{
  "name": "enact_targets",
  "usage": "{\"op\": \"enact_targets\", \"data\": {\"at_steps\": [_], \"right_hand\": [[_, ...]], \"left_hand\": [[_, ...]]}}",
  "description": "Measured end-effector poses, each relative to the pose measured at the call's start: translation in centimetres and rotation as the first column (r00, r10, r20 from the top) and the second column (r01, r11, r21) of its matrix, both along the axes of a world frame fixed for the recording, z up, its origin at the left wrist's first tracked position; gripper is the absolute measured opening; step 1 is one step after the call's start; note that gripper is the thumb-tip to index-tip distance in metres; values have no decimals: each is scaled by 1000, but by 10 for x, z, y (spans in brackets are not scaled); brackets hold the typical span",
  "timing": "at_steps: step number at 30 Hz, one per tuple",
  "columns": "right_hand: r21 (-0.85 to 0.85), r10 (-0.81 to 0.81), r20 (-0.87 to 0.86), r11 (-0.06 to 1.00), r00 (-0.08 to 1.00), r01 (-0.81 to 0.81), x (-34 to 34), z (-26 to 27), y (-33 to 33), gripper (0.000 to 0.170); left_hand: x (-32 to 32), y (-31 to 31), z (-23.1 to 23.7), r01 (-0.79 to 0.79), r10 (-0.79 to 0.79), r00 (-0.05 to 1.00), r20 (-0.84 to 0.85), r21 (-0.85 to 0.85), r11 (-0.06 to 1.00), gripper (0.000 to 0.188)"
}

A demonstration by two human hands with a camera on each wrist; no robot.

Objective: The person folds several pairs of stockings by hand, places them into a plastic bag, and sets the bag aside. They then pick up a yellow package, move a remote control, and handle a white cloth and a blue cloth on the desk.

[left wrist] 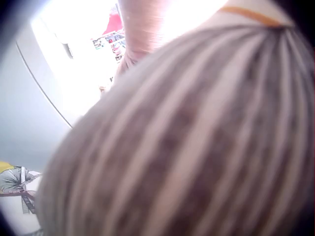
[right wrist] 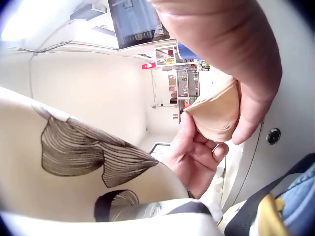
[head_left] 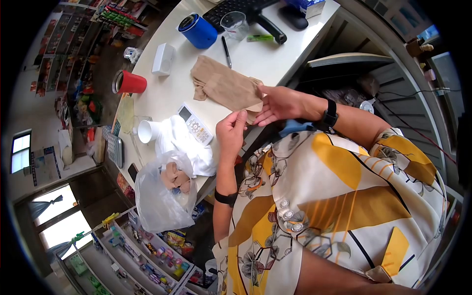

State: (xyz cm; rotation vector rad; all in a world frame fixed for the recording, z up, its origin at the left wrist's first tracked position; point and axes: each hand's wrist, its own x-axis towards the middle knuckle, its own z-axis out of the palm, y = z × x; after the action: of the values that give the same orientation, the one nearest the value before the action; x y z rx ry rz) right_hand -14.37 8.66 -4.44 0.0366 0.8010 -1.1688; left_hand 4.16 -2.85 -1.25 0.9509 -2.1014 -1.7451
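Note:
A folded beige garment of thin cloth (head_left: 221,84) lies on the white table, its near end raised between both hands. My left hand (head_left: 231,132) pinches the near corner between thumb and fingers. At the other side of that end is my right hand (head_left: 282,104), its thumb on the cloth edge and its fingers stretched out below. In the right wrist view, the beige cloth (right wrist: 216,115) is spread between the left hand (right wrist: 193,164) and the right hand (right wrist: 241,64). Patterned shirt fabric (left wrist: 172,142) fills most of the left wrist view, hiding the left hand's work there.
Near the left hand are a white remote control (head_left: 194,124), white cloth (head_left: 184,147) and a plastic bag (head_left: 162,196) with beige items. Farther off stand a red tumbler (head_left: 132,82), white box (head_left: 163,59), blue canister (head_left: 199,32), pen (head_left: 226,52) and clear cup (head_left: 235,25).

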Motion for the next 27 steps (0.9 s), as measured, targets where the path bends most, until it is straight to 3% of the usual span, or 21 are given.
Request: {"op": "enact_targets", "data": {"at_steps": [3, 7, 10, 11, 14, 17, 20, 23, 26, 27], "right_hand": [[-1, 31, 57, 1000, 998, -31, -2, 1, 1, 74], [-37, 8, 115, 999, 993, -4, 0, -3, 0, 73], [-147, -20, 116, 988, 993, 37, 2, -6, 3, 70], [-170, -37, 109, 984, 993, 56, 3, -6, 4, 69], [-166, -26, 192, 984, 981, 58, 1, -10, 9, 65], [-116, 13, 259, 993, 966, 18, -2, -11, 8, 59], [-149, 26, 142, 989, 990, -5, 3, -21, 8, 51], [-103, 3, 41, 995, 999, 1, 8, -17, 8, 45], [-103, 26, 55, 995, 998, -20, 6, -17, 8, 43], [-123, 49, 71, 992, 996, -40, 6, -17, 7, 42]], "left_hand": [[-2, -6, 10, -31, 19, 993, -118, -100, 995, 26], [-12, -4, 41, 67, -76, 987, -138, -70, 995, 19], [-15, -2, 28, 218, -204, 972, 120, -118, 969, 17], [-16, 1, 19, 208, -205, 974, 99, -29, 978, 15], [-17, 2, -2, 64, -65, 986, 156, 7, 998, 15], [-16, -8, -33, -28, 28, 999, 22, 2, 1000, 16], [-17, -7, -20, -24, 56, 991, 123, -242, 970, 18], [-8, 0, -4, -28, 51, 999, 13, -687, 726, 22], [1, 15, 10, 104, -225, 974, -42, -795, 597, 24], [1, 23, 12, 129, -238, 971, -12, -811, 570, 22]]}}
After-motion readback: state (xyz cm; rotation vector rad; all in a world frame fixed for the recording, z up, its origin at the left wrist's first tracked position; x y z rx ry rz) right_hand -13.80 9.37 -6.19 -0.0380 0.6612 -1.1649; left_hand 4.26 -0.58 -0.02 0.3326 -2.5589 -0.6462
